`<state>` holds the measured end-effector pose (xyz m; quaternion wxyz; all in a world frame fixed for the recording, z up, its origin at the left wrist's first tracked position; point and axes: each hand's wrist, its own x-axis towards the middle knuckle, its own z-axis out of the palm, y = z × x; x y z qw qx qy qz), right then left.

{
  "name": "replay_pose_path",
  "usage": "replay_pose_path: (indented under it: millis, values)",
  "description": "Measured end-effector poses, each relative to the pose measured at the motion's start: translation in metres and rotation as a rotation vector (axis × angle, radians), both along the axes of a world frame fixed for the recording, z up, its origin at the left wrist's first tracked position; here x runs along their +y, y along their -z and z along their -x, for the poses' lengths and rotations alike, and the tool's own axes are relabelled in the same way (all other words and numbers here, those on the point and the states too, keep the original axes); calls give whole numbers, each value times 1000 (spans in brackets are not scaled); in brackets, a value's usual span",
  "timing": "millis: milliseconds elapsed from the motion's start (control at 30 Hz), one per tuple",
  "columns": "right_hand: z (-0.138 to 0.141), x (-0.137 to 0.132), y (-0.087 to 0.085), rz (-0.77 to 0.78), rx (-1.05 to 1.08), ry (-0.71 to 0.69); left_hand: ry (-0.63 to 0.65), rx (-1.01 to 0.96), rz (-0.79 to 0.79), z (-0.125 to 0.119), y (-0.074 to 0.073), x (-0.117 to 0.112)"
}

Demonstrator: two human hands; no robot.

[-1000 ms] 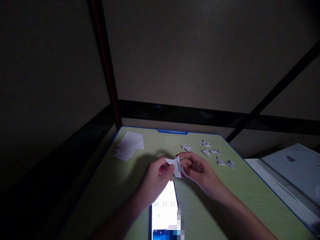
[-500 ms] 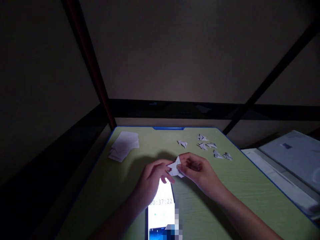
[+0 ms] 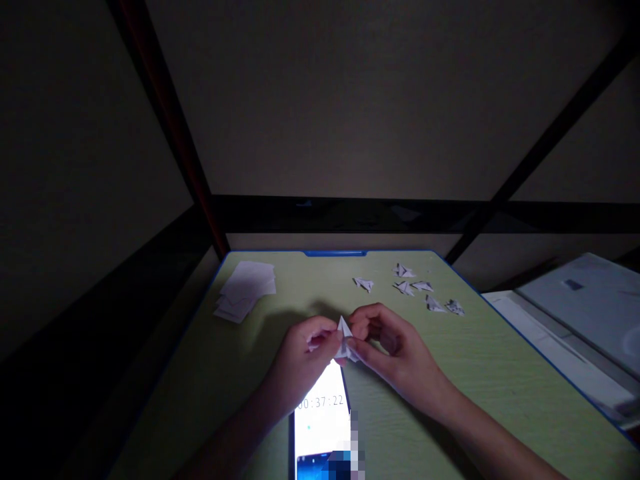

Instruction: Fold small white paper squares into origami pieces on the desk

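Both hands meet above the middle of a green table (image 3: 210,380) with a blue rim. My left hand (image 3: 303,363) and my right hand (image 3: 395,353) pinch a small piece of white folded paper (image 3: 345,337) between their fingertips; it stands as a narrow pointed shape between them. Just under the hands a lit phone (image 3: 320,427) lies on the table and shows a running timer.
A stack of white paper squares (image 3: 245,290) lies at the table's far left. Several small folded paper pieces (image 3: 415,290) are scattered at the far right. Dark bars and a pale wall stand behind. A grey-white flat object (image 3: 585,313) sits right of the table.
The paper was wider and star-like between the hands; it has since been folded narrower into a pointed shape. The view has drifted a little, and the timer went from 37:21 to 37:22.
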<state>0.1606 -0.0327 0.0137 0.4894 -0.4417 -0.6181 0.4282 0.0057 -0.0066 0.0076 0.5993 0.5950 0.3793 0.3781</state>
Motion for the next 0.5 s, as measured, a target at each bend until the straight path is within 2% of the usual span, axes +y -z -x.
replay_pose_path:
  millis: [167, 333, 500]
  values:
    - [-3, -3, -1, -176, -302, -21, -40, 4, 20, 1, 2, 2]
    - [-8, -1, -1, -267, -407, -6, -26, 13, 30, 2, 3, 3]
    - [-9, -1, -3, -316, -489, -45, -13, -11, -5, 3, -2, 3]
